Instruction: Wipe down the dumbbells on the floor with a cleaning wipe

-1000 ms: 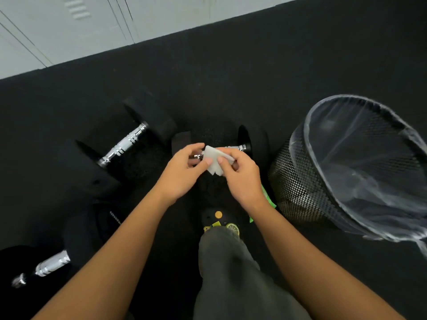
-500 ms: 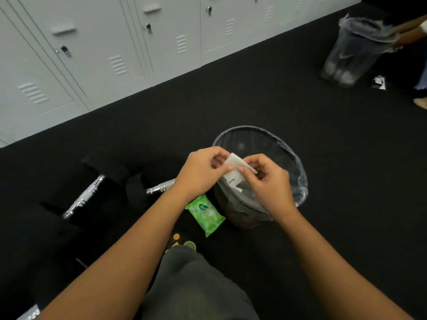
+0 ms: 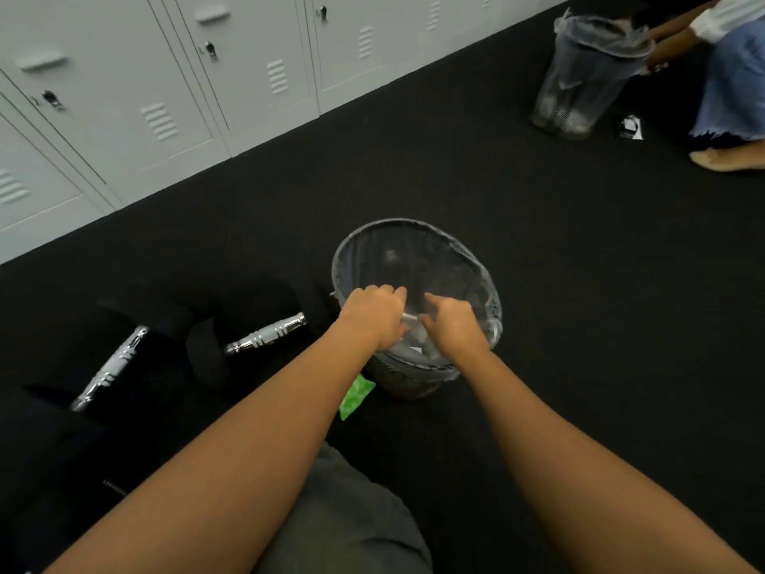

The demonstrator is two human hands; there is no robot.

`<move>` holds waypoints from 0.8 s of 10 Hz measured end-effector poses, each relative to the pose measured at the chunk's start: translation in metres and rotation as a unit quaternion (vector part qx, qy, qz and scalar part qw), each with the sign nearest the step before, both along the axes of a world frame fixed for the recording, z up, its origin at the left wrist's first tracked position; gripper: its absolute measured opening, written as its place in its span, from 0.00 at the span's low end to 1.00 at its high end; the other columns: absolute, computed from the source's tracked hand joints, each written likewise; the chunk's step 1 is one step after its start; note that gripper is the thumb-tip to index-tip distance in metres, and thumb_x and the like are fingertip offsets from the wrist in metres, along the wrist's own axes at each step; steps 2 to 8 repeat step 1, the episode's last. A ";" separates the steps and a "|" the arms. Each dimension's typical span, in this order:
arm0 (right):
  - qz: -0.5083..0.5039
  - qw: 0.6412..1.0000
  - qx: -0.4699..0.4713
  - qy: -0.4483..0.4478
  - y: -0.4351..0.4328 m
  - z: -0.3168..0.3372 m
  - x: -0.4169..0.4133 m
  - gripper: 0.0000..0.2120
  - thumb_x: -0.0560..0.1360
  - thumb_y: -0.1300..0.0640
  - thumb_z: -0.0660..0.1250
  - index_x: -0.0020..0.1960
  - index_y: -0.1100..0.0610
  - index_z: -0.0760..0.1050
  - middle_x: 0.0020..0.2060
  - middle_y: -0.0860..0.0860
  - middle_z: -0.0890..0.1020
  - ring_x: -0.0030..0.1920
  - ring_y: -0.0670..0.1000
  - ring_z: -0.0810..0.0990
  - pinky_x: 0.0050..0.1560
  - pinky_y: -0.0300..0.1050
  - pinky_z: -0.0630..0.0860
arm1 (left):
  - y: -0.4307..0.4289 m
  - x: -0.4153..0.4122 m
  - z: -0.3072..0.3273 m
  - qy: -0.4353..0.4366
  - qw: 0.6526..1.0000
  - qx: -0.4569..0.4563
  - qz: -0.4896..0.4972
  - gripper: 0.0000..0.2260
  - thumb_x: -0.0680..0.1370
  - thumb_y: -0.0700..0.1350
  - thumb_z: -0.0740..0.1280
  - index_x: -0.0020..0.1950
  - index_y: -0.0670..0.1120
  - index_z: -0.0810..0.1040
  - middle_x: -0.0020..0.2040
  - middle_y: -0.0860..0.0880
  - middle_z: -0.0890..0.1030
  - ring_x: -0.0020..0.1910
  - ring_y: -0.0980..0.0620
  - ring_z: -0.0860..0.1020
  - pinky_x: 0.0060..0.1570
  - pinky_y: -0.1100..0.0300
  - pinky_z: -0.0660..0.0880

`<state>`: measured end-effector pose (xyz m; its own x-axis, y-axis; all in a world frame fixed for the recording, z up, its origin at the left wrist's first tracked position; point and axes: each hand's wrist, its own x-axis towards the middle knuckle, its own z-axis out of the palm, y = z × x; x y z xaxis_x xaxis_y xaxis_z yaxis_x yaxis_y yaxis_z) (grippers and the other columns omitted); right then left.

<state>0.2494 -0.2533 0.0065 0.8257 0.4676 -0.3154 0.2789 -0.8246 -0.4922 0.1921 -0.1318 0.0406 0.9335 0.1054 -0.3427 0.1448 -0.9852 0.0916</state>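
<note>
light: even, diffuse, moderate | shadows: lost in black floor [image 3: 538, 263] | glare: chrome dumbbell handles [image 3: 265, 335] | blur: left hand [image 3: 372, 314], right hand [image 3: 453, 325], soft | edges: lockers [image 3: 165, 76] lines bowed

Both hands hung over the open mouth of the mesh wastebasket [image 3: 414, 224], the left hand [image 3: 374, 314] pinching a pale cleaning wipe [image 3: 410, 319] and the right hand [image 3: 453, 327] touching its other end, grip too blurred to judge. Two chrome-handled dumbbells [image 3: 265, 335] lay on the black floor [image 3: 579, 325] to the left, and a green wipe packet [image 3: 355, 396] sat beside the basket's base.
</note>
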 end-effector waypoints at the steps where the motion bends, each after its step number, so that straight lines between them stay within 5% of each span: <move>1: 0.032 0.999 -0.044 0.000 0.008 -0.002 -0.003 0.20 0.80 0.55 0.59 0.71 0.56 0.66 0.62 0.59 0.77 0.60 0.58 0.76 0.56 0.49 0.73 | 0.006 -0.006 -0.002 0.019 1.000 -0.006 0.001 0.23 0.79 0.53 0.59 0.71 0.44 0.65 0.67 0.44 0.70 0.66 0.44 0.69 0.62 0.50 0.67; 8: 0.032 0.999 -0.044 0.000 0.008 -0.002 -0.003 0.20 0.80 0.55 0.59 0.71 0.56 0.66 0.62 0.59 0.77 0.60 0.58 0.76 0.56 0.49 0.73 | 0.006 -0.006 -0.002 0.019 1.000 -0.006 0.001 0.23 0.79 0.53 0.59 0.71 0.44 0.65 0.67 0.44 0.70 0.66 0.44 0.69 0.62 0.50 0.67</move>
